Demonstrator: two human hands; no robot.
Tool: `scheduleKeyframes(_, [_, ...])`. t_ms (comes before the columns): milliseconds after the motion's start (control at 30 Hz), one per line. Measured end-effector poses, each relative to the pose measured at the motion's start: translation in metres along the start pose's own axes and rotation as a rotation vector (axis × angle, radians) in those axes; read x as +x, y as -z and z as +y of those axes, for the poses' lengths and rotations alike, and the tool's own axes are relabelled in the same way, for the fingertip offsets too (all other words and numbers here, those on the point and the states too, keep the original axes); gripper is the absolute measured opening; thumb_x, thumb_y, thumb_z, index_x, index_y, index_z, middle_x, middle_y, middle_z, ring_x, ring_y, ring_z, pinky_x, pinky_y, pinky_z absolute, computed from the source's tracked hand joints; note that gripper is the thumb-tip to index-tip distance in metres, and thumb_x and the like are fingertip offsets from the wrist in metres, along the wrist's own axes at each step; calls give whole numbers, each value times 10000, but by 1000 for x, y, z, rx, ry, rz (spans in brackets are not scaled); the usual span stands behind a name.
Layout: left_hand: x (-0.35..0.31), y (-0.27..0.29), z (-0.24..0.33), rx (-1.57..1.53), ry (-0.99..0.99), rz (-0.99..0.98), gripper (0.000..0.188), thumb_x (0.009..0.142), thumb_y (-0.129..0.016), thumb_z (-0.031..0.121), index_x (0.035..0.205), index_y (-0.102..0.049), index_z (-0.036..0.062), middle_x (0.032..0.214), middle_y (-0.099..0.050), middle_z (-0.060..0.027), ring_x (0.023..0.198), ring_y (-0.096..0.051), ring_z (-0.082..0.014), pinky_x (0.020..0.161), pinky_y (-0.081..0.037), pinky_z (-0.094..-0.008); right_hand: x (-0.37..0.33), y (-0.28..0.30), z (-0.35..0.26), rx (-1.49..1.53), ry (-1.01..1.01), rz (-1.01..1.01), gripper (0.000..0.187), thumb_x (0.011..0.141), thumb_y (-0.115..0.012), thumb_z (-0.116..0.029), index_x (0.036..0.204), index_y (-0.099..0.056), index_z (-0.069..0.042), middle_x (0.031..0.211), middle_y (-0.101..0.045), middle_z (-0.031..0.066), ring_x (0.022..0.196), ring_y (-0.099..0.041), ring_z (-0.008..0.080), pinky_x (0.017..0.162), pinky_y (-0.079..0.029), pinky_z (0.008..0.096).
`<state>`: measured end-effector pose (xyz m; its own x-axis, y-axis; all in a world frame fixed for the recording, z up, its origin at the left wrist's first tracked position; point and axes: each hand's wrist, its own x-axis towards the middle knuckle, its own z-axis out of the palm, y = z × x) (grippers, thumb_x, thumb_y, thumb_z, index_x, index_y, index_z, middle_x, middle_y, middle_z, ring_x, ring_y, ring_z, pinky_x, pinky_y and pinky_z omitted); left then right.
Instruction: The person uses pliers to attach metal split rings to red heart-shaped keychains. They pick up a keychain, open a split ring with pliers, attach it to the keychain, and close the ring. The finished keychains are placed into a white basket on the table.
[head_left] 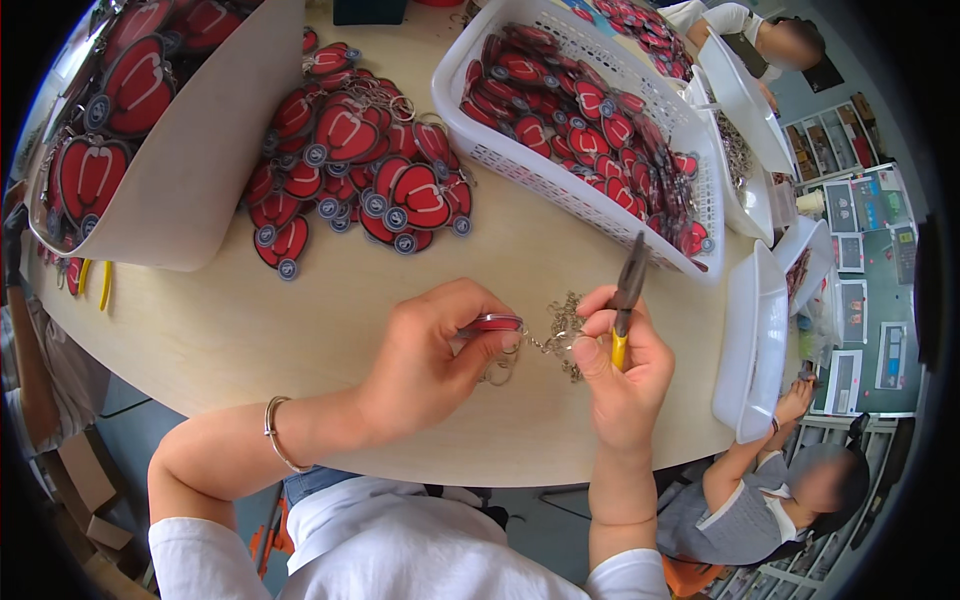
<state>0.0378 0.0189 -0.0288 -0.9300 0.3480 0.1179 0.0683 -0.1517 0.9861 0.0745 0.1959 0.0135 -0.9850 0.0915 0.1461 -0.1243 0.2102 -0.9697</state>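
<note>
My left hand [425, 345] pinches a red keychain charm [495, 323], seen nearly edge-on, between thumb and fingers. From the charm's end a short chain with a key ring [560, 342] runs across to my right hand [630, 380], whose thumb and finger close on the ring. The same hand keeps a pair of pliers [629, 285] with yellow handles between its fingers, dark jaws pointing up and away. On the table behind the hands lies a small heap of key rings and chains [572, 310]; more rings [498, 370] lie under my left hand.
Red charms with rings form a pile [350, 150] beyond my left hand. A tilted bin [215, 170] of charms stands left, a white perforated basket [590, 195] behind. Yellow-handled pliers [105, 285] lie near the bin. White trays [752, 345] line the right; co-workers [760, 500] sit around the table.
</note>
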Motion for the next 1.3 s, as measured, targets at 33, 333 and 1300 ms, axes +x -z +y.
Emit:
scheduleKeyframes(33, [-1, -1, 1, -44, 29, -14, 54, 848, -639, -61, 891, -609, -48, 849, -591, -93, 726, -609, -138, 641, -524, -273, -1, 0, -1, 7, 18, 10, 154, 834, -717, -93, 858, -606, 10, 1038, -531, 65, 870, -489, 125, 758, -418, 257])
scheduleKeyframes(333, [-5, 0, 0, -14, -7, -88, 119, 827, -631, -114, 927, -627, -51, 917, -613, -99, 835, -632, -151, 753, -544, -266, 0, -3, -8, 34, 77, 43, 161, 846, -711, -110, 868, -604, 7, 1046, -528, 74, 848, -472, 110, 737, -405, 244])
scheduleKeyframes(1300, [-5, 1, 0, -108, 28, -59, 68, 867, -644, -33, 929, -624, -51, 908, -613, -93, 813, -636, -133, 725, -547, -253, 0, -13, -9, 45, 85, 97, 186, 825, -729, -137, 836, -594, -10, 1058, -546, 97, 949, -475, 169, 835, -383, 319])
